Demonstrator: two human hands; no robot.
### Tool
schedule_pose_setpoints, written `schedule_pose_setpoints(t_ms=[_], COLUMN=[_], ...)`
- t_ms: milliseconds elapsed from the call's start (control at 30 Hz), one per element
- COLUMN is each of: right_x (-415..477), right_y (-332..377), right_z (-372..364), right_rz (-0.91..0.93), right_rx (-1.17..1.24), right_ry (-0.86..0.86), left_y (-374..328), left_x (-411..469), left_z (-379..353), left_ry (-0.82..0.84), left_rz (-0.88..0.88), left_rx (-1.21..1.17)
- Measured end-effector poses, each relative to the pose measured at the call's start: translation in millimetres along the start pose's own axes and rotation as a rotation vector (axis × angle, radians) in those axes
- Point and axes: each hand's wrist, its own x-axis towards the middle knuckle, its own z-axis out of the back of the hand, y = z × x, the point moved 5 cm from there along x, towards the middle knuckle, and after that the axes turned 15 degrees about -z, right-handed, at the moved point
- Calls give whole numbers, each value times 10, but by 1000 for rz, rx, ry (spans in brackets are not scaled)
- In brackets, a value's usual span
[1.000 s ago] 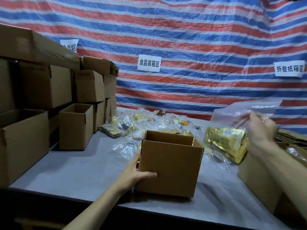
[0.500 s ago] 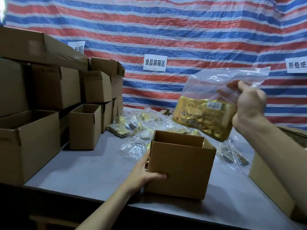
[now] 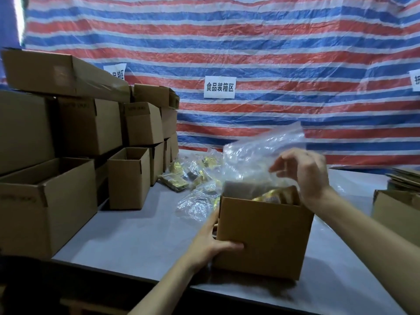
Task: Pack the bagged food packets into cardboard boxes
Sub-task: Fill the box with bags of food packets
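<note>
An open brown cardboard box stands on the grey table near its front edge. My left hand grips the box's near left corner, thumb on the front face. A clear bag with gold food packets sits in the box, and its crumpled empty top sticks up above the rim. My right hand hovers over the box's far right corner. Its fingers are loosely curled and spread against the bag's top, not closed on it.
More bagged gold packets lie in a heap behind the box. Open and closed cardboard boxes are stacked along the left, with a small open one nearest. At the right edge are another box and flat cardboard.
My right hand carried the bag from the right, up over the box and down into it, and its grip has loosened. My left hand stayed on the box.
</note>
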Motion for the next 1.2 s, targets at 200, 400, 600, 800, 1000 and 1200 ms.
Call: schedule_pose_setpoints(t_ms=[200, 400, 600, 800, 1000, 1200], right_x=[-9, -60, -99, -174, -256, -224], right_y=[-300, -251, -125, -129, -25, -76], right_z=[-39, -11, 129, 182, 321, 386], right_rz=[-368, -352, -230, -225, -212, -274], right_rx=[-342, -328, -141, -441, -298, -395], right_ry=[251, 245, 174, 326, 355, 243], left_y=[-19, -70, -68, -85, -48, -25], left_x=[-20, -23, -27, -27, -9, -8], left_z=[8, -8, -15, -8, -1, -2], left_ry=[15, 32, 18, 12, -6, -7], left_rz=[-2, -23, -10, -17, -19, -30], left_rx=[45, 61, 46, 61, 64, 82])
